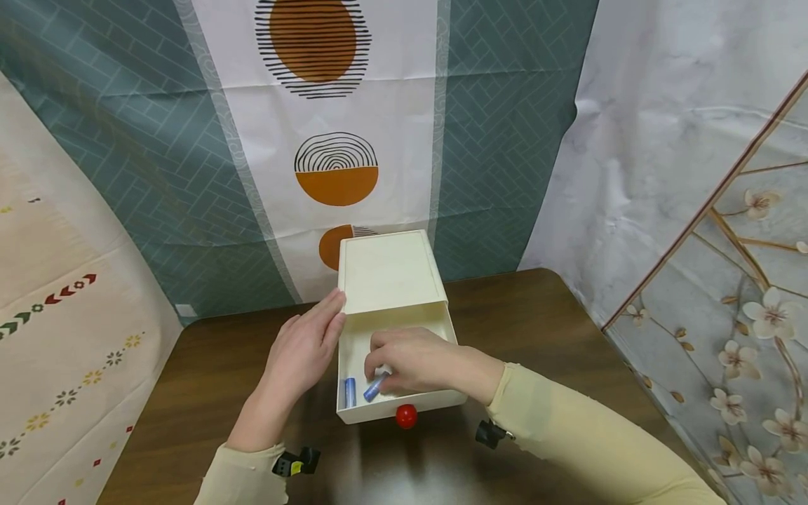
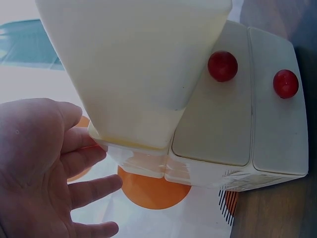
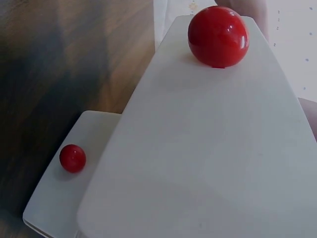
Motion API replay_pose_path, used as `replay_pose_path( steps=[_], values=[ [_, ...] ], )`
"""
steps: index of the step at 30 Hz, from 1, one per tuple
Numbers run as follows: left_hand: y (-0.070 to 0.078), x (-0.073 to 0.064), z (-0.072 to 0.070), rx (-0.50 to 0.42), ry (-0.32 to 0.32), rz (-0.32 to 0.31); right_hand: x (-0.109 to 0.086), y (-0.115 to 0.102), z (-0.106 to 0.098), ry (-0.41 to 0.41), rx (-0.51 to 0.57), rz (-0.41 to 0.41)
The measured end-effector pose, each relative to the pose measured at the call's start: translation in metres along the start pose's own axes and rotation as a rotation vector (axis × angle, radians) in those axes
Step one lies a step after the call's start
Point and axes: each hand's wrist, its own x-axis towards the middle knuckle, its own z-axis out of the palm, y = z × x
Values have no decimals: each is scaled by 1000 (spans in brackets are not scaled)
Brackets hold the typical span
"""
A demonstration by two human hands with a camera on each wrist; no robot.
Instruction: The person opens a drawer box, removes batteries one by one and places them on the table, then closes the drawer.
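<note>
A small white drawer cabinet has its top drawer pulled out, with a red knob on the front. Blue battery-like cylinders lie upright along the drawer's left side. Inside the drawer, my right hand has its fingers curled down and pinches another blue cylinder, which is tilted. My left hand rests its fingers against the cabinet's left side. In the left wrist view, that hand's fingers are extended and spread beside the casing. The drawer front hides the right hand's fingertips in the right wrist view.
Two lower drawers are closed, each with a red knob. The cabinet stands on a dark brown wooden table, close to a patterned curtain behind it. Patterned cloths hang at both sides.
</note>
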Motion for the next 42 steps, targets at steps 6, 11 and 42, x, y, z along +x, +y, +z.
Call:
replay_pose_path(
  steps=[6,11,42],
  values=[
    [0,0,0,6,6,0,1,0,2,19,-14,13],
    [0,0,0,1,4,-3,0,1,3,40,-17,45],
    [2,-1,0,-5,3,-11,-7,-5,3,68,11,301]
  ],
)
